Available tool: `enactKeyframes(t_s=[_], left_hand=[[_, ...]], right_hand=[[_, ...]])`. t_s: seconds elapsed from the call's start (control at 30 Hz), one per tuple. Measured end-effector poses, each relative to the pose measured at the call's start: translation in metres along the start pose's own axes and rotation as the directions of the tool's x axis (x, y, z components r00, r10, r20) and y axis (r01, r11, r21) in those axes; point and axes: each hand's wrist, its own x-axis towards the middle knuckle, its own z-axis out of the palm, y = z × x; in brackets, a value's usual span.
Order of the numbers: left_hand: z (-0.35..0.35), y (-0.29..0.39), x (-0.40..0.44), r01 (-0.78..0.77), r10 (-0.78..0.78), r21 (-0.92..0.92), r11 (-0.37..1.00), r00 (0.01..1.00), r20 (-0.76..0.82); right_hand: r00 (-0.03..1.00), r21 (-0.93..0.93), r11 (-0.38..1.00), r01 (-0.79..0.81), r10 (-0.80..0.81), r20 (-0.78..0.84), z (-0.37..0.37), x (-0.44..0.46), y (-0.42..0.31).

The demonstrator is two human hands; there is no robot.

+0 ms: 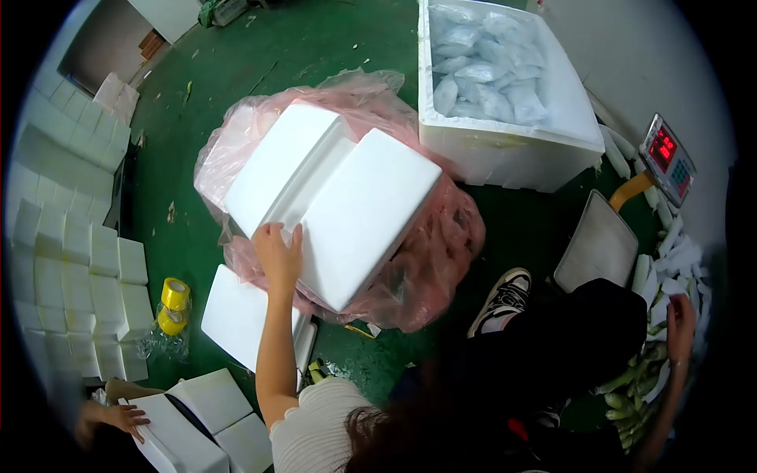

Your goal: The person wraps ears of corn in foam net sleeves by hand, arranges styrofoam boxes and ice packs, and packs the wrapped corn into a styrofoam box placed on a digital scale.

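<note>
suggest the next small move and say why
Perhaps bring the right hand over to the white foam on the pink bag: only the left hand touches it, while the right is off by the vegetables, so a second grip could steady it.

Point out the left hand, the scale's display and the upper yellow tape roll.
Left hand [278,258]: head view, back of the hand.
Scale's display [663,150]: head view, red-lit face.
Upper yellow tape roll [173,298]: head view, outer side.
</note>
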Motion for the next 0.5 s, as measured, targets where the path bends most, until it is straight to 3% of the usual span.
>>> enactKeyframes(t_s=[0.03,0.1,0.2,0.23,0.27,0.3,0.33,0.37,0.43,0.47,0.5], left_hand=[[-0.003,0.005,-0.010,0.071,-0.072,-0.034,0.997,0.997,-0.012],[-0.009,0.016,-0.032,0.153,-0.155,-0.068,0.986,0.988,-0.022],[-0.023,0.047,-0.041,0.227,-0.223,-0.187,0.956,0.974,0.042],[-0.031,0.058,-0.048,0.187,-0.179,-0.268,0.945,0.982,0.056],[-0.036,0.069,-0.058,0.151,-0.137,-0.346,0.926,0.988,0.065],[-0.035,0.080,-0.072,0.088,-0.074,-0.424,0.901,0.996,0.049],[-0.049,0.098,-0.079,0.165,-0.085,-0.534,0.829,0.982,0.171],[-0.049,0.103,-0.087,0.085,0.011,-0.589,0.804,0.987,0.157],[-0.047,0.099,-0.087,0.090,0.029,-0.650,0.755,0.985,0.170],[-0.044,0.095,-0.081,0.088,0.017,-0.646,0.758,0.988,0.154],[-0.040,0.090,-0.068,0.005,-0.005,-0.581,0.814,1.000,0.002]], right_hand=[[0.997,-0.022,0.999,-0.041,0.042,0.066,-0.005,0.009,-0.022],[0.991,0.023,0.995,0.102,-0.100,-0.088,0.018,0.022,-0.033],[0.885,0.230,0.882,0.411,-0.447,0.130,0.018,0.043,-0.168],[0.790,0.258,0.786,0.562,-0.602,0.114,0.026,0.044,-0.215],[0.579,0.238,0.557,0.795,-0.815,-0.027,0.045,0.045,-0.258],[0.486,0.410,0.453,0.792,-0.874,0.025,0.060,0.043,-0.301],[0.330,0.334,0.307,0.891,-0.944,-0.011,0.088,0.039,-0.336],[0.210,0.344,0.206,0.916,-0.977,0.026,0.116,0.034,-0.369],[0.028,0.167,0.042,0.985,-0.996,0.082,0.172,0.029,-0.421],[0.011,0.160,0.023,0.987,-0.997,0.075,0.190,0.030,-0.427],[-0.013,0.105,0.016,0.994,-0.964,0.264,0.205,0.029,-0.432]])
